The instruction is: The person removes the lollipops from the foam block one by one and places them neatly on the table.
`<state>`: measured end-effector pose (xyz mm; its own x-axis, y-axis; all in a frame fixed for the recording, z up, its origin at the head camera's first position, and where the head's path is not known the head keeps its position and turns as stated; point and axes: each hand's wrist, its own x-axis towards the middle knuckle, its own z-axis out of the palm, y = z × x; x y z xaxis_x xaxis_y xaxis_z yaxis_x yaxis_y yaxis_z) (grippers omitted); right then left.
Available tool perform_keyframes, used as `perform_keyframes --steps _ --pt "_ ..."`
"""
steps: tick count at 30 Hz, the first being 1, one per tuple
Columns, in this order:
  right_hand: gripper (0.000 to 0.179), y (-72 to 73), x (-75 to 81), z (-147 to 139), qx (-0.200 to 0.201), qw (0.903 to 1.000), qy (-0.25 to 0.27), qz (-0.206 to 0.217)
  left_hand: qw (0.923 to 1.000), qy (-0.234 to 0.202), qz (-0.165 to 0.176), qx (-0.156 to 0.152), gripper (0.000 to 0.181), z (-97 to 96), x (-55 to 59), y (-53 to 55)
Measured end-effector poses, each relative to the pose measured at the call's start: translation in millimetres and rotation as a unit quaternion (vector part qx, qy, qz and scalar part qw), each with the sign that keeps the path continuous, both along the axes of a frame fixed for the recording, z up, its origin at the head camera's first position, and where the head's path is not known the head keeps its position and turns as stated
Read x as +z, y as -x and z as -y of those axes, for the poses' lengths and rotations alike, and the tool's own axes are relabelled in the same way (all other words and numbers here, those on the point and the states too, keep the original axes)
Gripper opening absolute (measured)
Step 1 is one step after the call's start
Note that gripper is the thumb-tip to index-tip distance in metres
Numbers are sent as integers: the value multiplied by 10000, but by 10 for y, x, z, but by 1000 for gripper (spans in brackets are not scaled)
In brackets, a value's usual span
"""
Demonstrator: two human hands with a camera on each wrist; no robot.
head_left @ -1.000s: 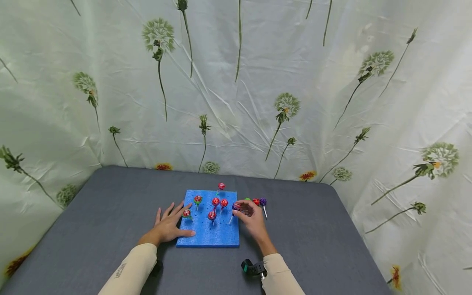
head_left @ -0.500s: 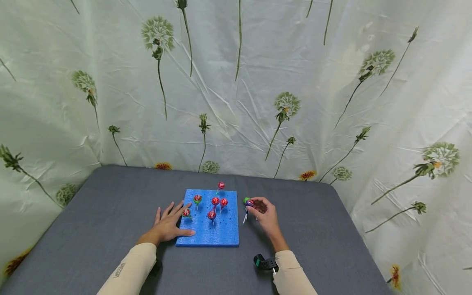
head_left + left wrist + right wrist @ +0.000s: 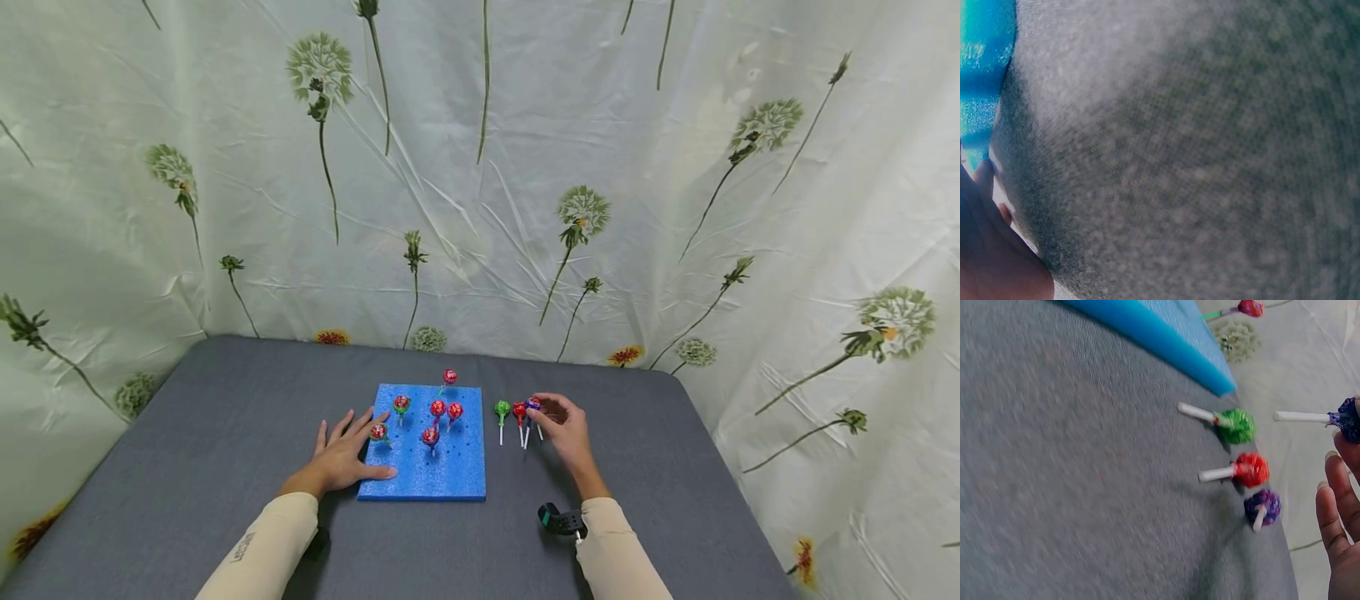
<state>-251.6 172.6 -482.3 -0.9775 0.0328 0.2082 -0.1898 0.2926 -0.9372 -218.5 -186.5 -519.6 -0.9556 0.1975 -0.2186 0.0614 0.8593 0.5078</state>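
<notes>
My right hand (image 3: 566, 429) pinches a purple-wrapped lollipop (image 3: 1347, 420) by its head, white stick pointing away from the fingers. It is held over the table, right of the blue foam board (image 3: 457, 479). Beneath it lie a green lollipop (image 3: 1235, 427), a red lollipop (image 3: 1252, 470) and another purple lollipop (image 3: 1264, 506), side by side. My left hand (image 3: 341, 457) rests spread over the board's left edge, thumb at the front, fingers further back. Several red-headed lollipops stand in the board, one of them a lollipop (image 3: 378, 433) close to my left fingers.
Small holes dot the board's top. The grey table (image 3: 660, 500) reaches back to a pale curtain (image 3: 480, 208) printed with dandelions. A black band (image 3: 561, 521) shows at my right wrist.
My right hand has carried the purple lollipop from the board's right edge rightward, over the loose lollipops. The green and red ones have come into clear view. My left hand has stayed put.
</notes>
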Motion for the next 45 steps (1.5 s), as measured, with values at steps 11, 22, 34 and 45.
perform_keyframes --steps 11,22,34,45 --pt "24 229 -232 -183 -128 9995 -269 -113 10000 -38 -47 -7 107 4 -12 1" --pt "24 360 -385 -376 -428 9980 -326 336 10000 -46 -38 -26 107 1 3 0" --pt "25 449 -479 -478 -789 9934 -679 475 10000 -71 -27 -61 106 -14 -2 18" --pt "22 513 -543 -425 -828 9874 -1067 825 10000 -56 -29 -20 107 27 -61 29"
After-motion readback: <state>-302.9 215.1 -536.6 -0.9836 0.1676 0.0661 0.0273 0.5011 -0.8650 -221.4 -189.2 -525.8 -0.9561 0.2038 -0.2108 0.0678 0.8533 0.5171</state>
